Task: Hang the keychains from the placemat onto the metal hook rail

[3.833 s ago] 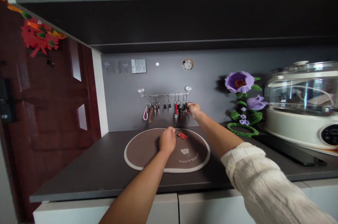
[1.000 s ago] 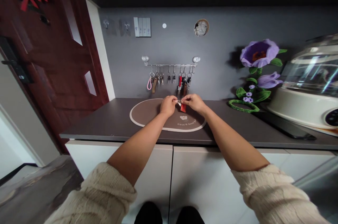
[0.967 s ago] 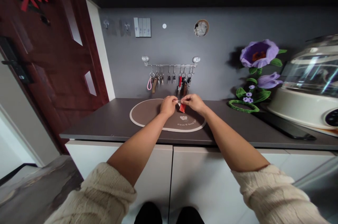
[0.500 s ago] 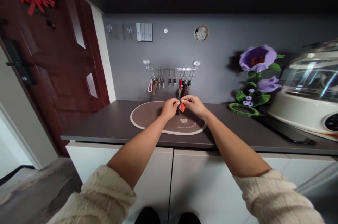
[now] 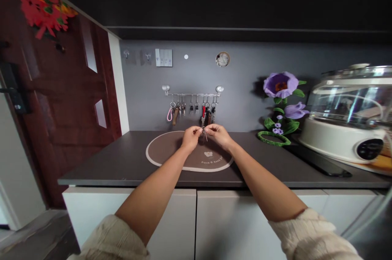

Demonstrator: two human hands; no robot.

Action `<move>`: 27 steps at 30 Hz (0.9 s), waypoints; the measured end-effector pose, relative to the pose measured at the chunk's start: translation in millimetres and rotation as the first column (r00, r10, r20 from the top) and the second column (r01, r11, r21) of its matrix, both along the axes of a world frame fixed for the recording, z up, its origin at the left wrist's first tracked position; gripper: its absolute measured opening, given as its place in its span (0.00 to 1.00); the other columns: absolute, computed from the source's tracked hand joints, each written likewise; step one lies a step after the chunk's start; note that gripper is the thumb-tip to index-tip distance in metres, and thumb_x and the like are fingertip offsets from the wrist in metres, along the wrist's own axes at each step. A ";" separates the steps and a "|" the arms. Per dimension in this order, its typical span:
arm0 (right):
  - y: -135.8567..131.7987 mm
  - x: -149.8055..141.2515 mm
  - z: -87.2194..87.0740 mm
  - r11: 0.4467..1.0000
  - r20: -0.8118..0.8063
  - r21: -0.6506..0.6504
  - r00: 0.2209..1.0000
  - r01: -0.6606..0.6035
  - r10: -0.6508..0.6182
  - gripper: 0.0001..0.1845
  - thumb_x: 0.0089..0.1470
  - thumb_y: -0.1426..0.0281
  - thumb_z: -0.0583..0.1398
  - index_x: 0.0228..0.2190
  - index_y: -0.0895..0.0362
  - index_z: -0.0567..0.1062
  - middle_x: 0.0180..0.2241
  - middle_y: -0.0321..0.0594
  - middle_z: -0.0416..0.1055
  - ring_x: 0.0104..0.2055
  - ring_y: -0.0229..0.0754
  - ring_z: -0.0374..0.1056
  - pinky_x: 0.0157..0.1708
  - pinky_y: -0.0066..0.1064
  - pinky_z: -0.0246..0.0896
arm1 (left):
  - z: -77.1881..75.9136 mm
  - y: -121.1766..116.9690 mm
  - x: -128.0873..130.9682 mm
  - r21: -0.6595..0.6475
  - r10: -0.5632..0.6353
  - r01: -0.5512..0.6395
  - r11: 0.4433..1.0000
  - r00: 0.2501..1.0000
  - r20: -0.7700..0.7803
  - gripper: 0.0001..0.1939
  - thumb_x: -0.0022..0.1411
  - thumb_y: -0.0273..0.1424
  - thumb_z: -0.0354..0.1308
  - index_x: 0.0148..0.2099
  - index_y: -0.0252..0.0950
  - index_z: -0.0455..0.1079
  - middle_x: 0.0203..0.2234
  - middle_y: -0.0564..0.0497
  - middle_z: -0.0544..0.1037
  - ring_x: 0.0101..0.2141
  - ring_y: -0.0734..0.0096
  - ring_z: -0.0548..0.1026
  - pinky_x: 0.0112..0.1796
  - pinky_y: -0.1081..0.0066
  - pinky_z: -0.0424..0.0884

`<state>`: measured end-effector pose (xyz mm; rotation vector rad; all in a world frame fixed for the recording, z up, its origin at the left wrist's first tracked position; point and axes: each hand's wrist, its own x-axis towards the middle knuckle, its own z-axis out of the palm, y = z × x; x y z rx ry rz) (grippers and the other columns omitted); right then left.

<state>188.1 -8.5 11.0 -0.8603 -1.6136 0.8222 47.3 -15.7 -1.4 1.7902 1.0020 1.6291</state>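
Note:
My left hand and my right hand meet above the brown oval mat, fingertips closed in a pinch. Between them they grip a small key ring from either side. Thin pieces that look like keys dangle below it, seen almost edge-on. Just behind my hands, a clear hook rail on the grey wall carries several bunches of keys. A pink loop and a brown fob hang at its left, a red item towards its right.
On the right of the dark counter stand a purple knitted flower, a white appliance with a clear top and a flat black slab. A dark cabinet overhangs the counter; a reddish door is at left.
The view has tilted up and shifted slightly. The red tag that showed between my fingers is turned edge-on or hidden; both hands keep pinching the key ring.

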 end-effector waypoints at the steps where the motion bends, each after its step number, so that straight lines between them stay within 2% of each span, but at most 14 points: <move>1: 0.5 0.5 -0.3 1.000 -0.020 0.001 1.000 -0.005 0.005 0.17 0.36 0.59 0.62 0.25 0.60 0.70 0.25 0.35 0.68 0.27 0.32 0.62 0.33 0.27 0.57 | -0.1 0.0 0.0 0.002 0.000 0.000 1.000 1.000 0.006 0.08 0.52 0.30 0.51 0.31 0.32 0.70 0.27 0.49 0.75 0.29 0.74 0.71 0.34 0.72 0.66; 7: 2.9 5.9 2.4 1.000 -0.132 -0.001 0.991 0.022 -0.022 0.19 0.35 0.57 0.62 0.24 0.60 0.69 0.23 0.34 0.66 0.26 0.32 0.61 0.32 0.27 0.57 | -4.1 4.2 -1.3 -0.010 0.054 -0.054 0.999 0.998 0.011 0.10 0.52 0.32 0.51 0.31 0.32 0.70 0.27 0.48 0.75 0.29 0.73 0.71 0.35 0.72 0.65; 11: 3.3 12.6 12.1 0.999 -0.190 -0.027 0.981 0.025 -0.029 0.19 0.35 0.56 0.62 0.23 0.59 0.67 0.20 0.33 0.65 0.22 0.31 0.59 0.29 0.27 0.58 | -7.9 7.1 -1.1 -0.022 0.085 -0.085 0.996 0.996 -0.033 0.09 0.53 0.32 0.50 0.29 0.33 0.69 0.25 0.50 0.75 0.28 0.73 0.71 0.34 0.73 0.65; 16: 7.6 26.6 35.4 0.992 -0.203 -0.096 0.975 0.078 -0.096 0.15 0.39 0.59 0.60 0.23 0.58 0.66 0.18 0.33 0.65 0.20 0.32 0.60 0.25 0.26 0.58 | -11.8 8.2 0.3 -0.020 0.106 -0.108 0.994 0.989 -0.101 0.09 0.53 0.32 0.50 0.28 0.33 0.68 0.24 0.50 0.74 0.28 0.73 0.71 0.32 0.72 0.65; 22: 23.2 41.5 68.0 0.971 -0.243 -0.157 0.945 0.183 -0.217 0.04 0.42 0.70 0.55 0.22 0.58 0.64 0.17 0.33 0.63 0.19 0.30 0.58 0.23 0.25 0.59 | -15.5 9.5 1.4 -0.020 0.128 -0.133 0.991 0.976 -0.179 0.09 0.53 0.32 0.49 0.26 0.34 0.67 0.23 0.51 0.73 0.27 0.73 0.70 0.31 0.73 0.63; 27: 39.4 45.2 87.2 0.952 -0.300 -0.201 0.911 0.229 -0.282 0.02 0.43 0.75 0.53 0.21 0.58 0.64 0.16 0.33 0.61 0.19 0.30 0.58 0.26 0.29 0.64 | -17.0 11.1 1.4 -0.041 0.135 -0.146 0.988 0.969 -0.205 0.09 0.54 0.32 0.49 0.25 0.35 0.66 0.22 0.51 0.73 0.26 0.73 0.69 0.30 0.73 0.62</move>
